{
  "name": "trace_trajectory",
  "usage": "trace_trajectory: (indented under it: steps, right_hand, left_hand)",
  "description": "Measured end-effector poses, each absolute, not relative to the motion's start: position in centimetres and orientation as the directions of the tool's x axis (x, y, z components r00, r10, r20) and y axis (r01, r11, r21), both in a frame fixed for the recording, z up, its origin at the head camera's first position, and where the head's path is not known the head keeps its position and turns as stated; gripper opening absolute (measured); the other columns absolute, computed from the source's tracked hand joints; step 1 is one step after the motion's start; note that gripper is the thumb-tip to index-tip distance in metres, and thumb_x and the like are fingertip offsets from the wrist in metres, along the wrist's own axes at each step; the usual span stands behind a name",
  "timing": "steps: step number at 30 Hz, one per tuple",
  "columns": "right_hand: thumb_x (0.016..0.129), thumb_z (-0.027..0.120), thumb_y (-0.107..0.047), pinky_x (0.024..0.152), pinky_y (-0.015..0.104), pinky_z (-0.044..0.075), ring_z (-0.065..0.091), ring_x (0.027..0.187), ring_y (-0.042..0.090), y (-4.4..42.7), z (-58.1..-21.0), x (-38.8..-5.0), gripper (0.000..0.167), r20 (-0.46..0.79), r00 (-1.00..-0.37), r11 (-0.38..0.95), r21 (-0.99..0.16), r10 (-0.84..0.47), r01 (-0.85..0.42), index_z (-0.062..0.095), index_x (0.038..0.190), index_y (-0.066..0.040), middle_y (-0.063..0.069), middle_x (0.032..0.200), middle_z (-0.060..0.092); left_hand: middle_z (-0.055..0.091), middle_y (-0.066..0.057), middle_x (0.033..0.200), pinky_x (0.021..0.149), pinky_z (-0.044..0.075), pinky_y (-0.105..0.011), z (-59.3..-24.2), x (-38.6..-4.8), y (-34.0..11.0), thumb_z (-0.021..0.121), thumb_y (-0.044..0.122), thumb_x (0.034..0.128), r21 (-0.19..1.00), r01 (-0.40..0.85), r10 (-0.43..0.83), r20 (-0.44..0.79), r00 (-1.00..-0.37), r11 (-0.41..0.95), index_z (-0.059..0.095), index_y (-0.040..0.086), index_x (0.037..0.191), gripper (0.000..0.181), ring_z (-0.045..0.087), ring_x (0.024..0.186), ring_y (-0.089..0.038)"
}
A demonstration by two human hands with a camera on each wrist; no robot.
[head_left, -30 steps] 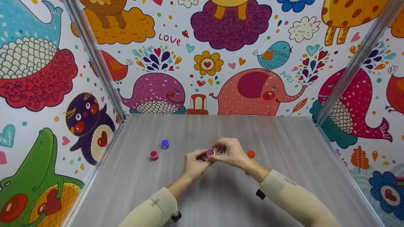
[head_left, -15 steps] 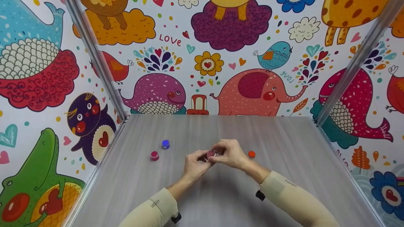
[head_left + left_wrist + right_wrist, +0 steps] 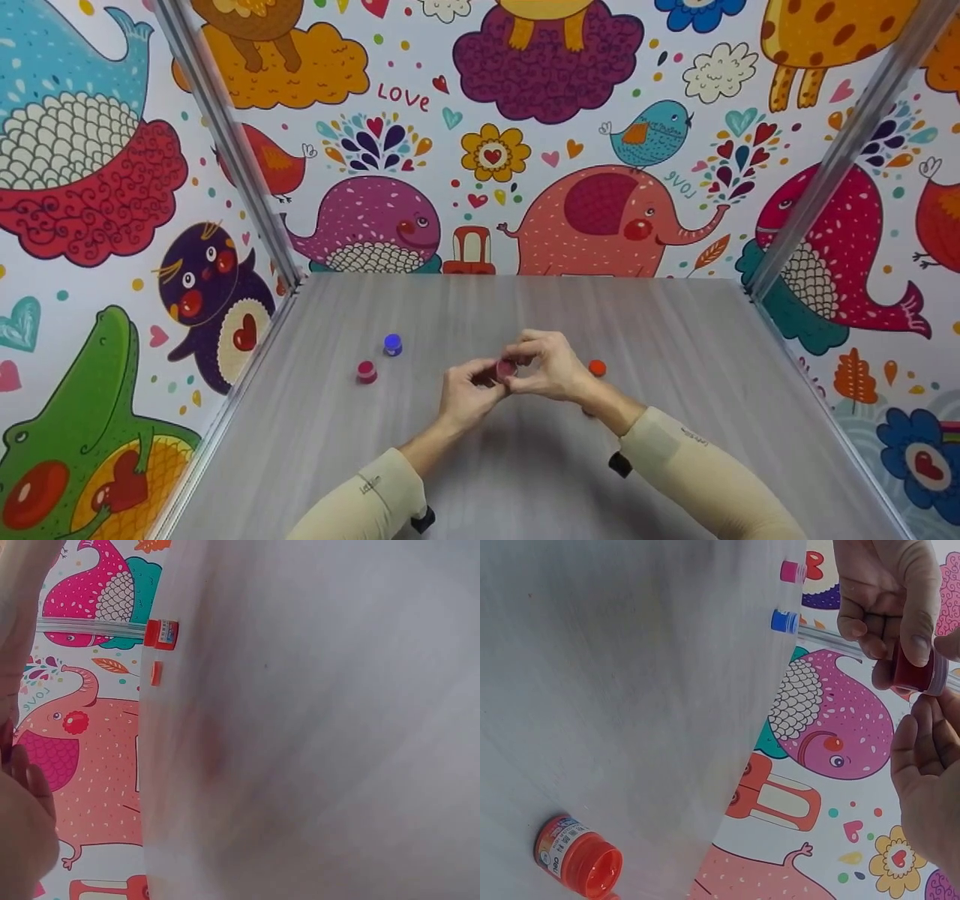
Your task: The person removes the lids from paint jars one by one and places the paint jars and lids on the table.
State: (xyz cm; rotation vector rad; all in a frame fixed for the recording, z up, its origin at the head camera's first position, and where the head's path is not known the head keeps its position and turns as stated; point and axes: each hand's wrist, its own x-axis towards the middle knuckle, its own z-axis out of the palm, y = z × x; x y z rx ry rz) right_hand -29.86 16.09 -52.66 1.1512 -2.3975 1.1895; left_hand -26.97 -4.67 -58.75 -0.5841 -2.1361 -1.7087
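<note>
Both hands meet above the middle of the table. The left hand holds a small dark red jar between thumb and fingers; in the right wrist view the left hand has its thumb along the side of the red jar. At the jar's other end, the right hand pinches the clear-looking rim or lid, its other fingers bent below. Little of the left hand shows in the left wrist view, at the edge.
Left on the table stand a pink jar and a blue jar. An orange round piece lies beyond the right wrist. An uncapped orange jar shows in the right wrist view. Patterned walls with metal posts enclose the table.
The hands and the red jar have shifted slightly right, and the jar's face has turned a little. The jars on the table have stayed in place.
</note>
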Motion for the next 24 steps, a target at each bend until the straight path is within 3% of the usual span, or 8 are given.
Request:
trace_trajectory:
  steps: [9, 14, 20, 24]
  right_hand:
    - [0.081, 0.085, -0.005, 0.075, 0.038, 0.062, 0.073, 0.086, 0.023, 16.33, -52.9, -30.29, 0.028, 0.506, -0.633, 0.327, -0.567, -0.585, -0.756, 0.088, 0.106, -0.018, 0.002, 0.094, 0.076]
    - [0.079, 0.083, -0.003, 0.075, 0.037, 0.061, 0.072, 0.086, 0.023, 16.38, -52.78, -30.37, 0.031, 0.513, -0.606, 0.299, -0.559, -0.608, -0.773, 0.088, 0.107, -0.016, 0.003, 0.095, 0.076]
    - [0.075, 0.082, 0.003, 0.07, 0.047, 0.06, 0.07, 0.082, 0.03, 16.51, -53.11, -30.39, 0.037, 0.558, -0.559, 0.241, -0.543, -0.613, -0.805, 0.087, 0.108, -0.013, 0.008, 0.096, 0.078]
    - [0.078, 0.084, -0.003, 0.072, 0.045, 0.061, 0.072, 0.086, 0.029, 16.83, -53.19, -30.3, 0.037, 0.544, -0.581, 0.254, -0.559, -0.606, -0.789, 0.087, 0.114, -0.013, 0.006, 0.102, 0.081]
  left_hand:
    - [0.086, -0.007, 0.09, 0.076, 0.063, -0.024, -58.58, -26.81, -4.49, 0.096, 0.01, 0.0871, 0.873, 0.446, 0.115, 0.432, -0.895, 0.194, 0.089, 0.011, 0.11, 0.024, 0.073, 0.078, -0.003]
    - [0.085, -0.009, 0.089, 0.075, 0.063, -0.023, -58.52, -26.75, -4.31, 0.096, 0.009, 0.0869, 0.883, 0.433, 0.121, 0.417, -0.901, 0.183, 0.089, 0.011, 0.107, 0.022, 0.073, 0.077, -0.002]
    - [0.085, -0.011, 0.089, 0.074, 0.063, -0.028, -58.71, -26.57, -4.11, 0.098, 0.012, 0.0863, 0.894, 0.413, 0.122, 0.396, -0.91, 0.176, 0.089, 0.012, 0.104, 0.02, 0.071, 0.076, -0.005]
    - [0.085, -0.011, 0.089, 0.075, 0.064, -0.029, -58.82, -26.52, -4.04, 0.099, 0.014, 0.0861, 0.892, 0.415, 0.123, 0.398, -0.909, 0.179, 0.089, 0.011, 0.105, 0.022, 0.071, 0.077, -0.004]
